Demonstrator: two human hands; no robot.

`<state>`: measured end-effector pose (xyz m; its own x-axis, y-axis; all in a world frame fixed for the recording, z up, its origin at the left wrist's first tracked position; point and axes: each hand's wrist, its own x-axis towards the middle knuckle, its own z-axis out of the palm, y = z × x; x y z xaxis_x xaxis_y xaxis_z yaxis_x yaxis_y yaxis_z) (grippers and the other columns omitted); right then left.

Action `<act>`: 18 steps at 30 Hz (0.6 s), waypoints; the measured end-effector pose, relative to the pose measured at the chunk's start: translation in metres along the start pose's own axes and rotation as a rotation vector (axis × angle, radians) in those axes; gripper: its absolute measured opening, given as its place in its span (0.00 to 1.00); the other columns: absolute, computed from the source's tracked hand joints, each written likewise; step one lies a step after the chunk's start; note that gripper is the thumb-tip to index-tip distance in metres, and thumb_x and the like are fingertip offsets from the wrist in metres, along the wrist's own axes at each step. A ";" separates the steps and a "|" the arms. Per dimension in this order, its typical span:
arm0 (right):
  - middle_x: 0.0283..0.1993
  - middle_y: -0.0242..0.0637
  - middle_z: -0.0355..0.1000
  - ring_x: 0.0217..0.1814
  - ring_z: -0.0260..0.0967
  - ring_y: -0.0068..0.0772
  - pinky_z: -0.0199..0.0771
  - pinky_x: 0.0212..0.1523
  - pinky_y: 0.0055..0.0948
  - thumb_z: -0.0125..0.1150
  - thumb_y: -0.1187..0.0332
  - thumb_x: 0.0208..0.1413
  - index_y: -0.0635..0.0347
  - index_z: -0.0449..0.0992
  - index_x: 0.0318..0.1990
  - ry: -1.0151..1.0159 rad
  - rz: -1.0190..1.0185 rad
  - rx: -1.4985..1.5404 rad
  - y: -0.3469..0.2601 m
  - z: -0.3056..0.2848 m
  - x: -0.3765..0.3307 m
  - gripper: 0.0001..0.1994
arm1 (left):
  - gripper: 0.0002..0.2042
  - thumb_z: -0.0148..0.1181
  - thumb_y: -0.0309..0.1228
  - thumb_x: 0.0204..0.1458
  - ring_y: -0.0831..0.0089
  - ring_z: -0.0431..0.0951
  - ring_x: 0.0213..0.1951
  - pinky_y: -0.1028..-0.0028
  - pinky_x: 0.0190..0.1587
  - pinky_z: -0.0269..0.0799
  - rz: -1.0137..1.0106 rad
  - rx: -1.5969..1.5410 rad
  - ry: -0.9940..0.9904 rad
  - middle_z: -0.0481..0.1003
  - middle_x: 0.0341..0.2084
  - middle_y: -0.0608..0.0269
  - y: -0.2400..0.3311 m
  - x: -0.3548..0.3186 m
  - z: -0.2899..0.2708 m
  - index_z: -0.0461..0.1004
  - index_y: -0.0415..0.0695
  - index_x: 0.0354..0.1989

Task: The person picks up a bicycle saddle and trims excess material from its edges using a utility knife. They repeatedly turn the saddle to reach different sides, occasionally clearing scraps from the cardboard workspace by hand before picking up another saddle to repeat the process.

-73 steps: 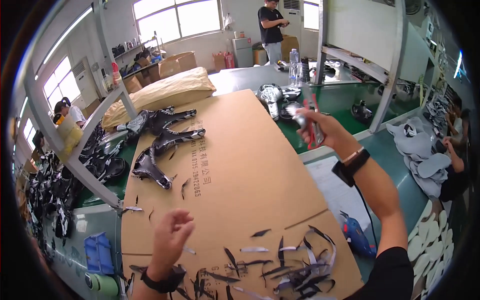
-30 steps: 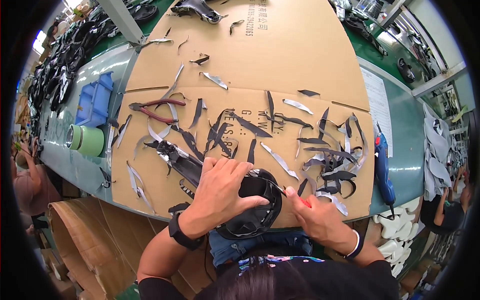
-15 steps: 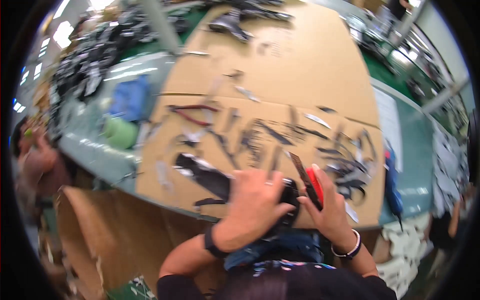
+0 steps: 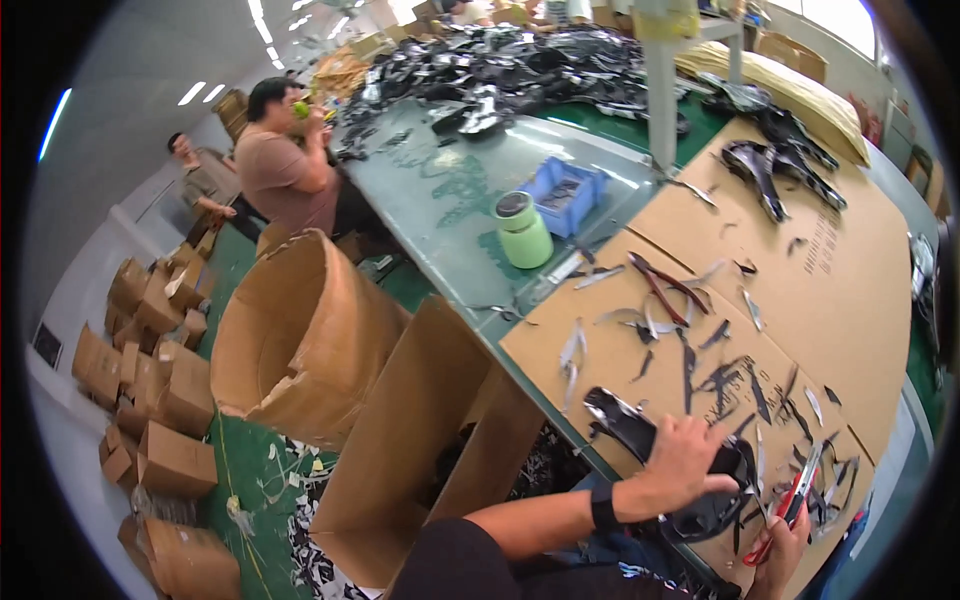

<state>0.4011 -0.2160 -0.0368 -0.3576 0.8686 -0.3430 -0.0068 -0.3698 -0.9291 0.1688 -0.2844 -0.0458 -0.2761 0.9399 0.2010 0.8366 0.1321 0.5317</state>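
"What's different?"
"The right hand's [image 4: 782,548] grip is clamped on the red-handled knife [image 4: 791,510]; its blade points away from the black piece [image 4: 622,420], not at it like a second ago. Cutting seems paused."
"And the piece?"
"At the worktop's [image 4: 425,215] near edge, under the left hand [image 4: 682,462]. Thumb and fingers are spread; whether they clamp, I can't tell."
"What's hidden?"
"The piece's middle, behind that hand. The dark heap [image 4: 480,105] at the far end blurs together."
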 end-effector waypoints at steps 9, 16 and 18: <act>0.31 0.34 0.69 0.31 0.67 0.27 0.68 0.35 0.27 0.66 0.69 0.49 0.61 0.66 0.53 -0.085 -0.285 -0.630 -0.026 0.055 0.009 0.23 | 0.04 0.66 0.29 0.40 0.67 0.72 0.36 0.66 0.40 0.58 0.388 -0.223 -0.068 0.71 0.28 0.67 0.010 0.034 0.004 0.79 0.49 0.27; 0.34 0.35 0.72 0.29 0.69 0.20 0.68 0.29 0.22 0.63 0.72 0.52 0.62 0.62 0.57 -0.040 -0.180 -0.511 -0.023 0.019 -0.006 0.25 | 0.06 0.67 0.32 0.41 0.69 0.69 0.33 0.67 0.38 0.55 0.333 -0.219 -0.148 0.69 0.26 0.69 0.034 0.040 -0.004 0.76 0.49 0.25; 0.36 0.35 0.72 0.32 0.70 0.21 0.70 0.32 0.23 0.63 0.72 0.52 0.61 0.61 0.59 -0.066 -0.246 -0.499 -0.026 0.031 -0.002 0.27 | 0.08 0.70 0.33 0.37 0.71 0.69 0.34 0.68 0.39 0.54 0.392 0.017 -0.229 0.71 0.28 0.69 0.038 0.041 -0.006 0.79 0.50 0.28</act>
<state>0.3731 -0.2182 -0.0077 -0.4590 0.8812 -0.1130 0.3396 0.0565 -0.9389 0.1863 -0.2427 -0.0124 0.1728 0.9652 0.1964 0.8652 -0.2440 0.4380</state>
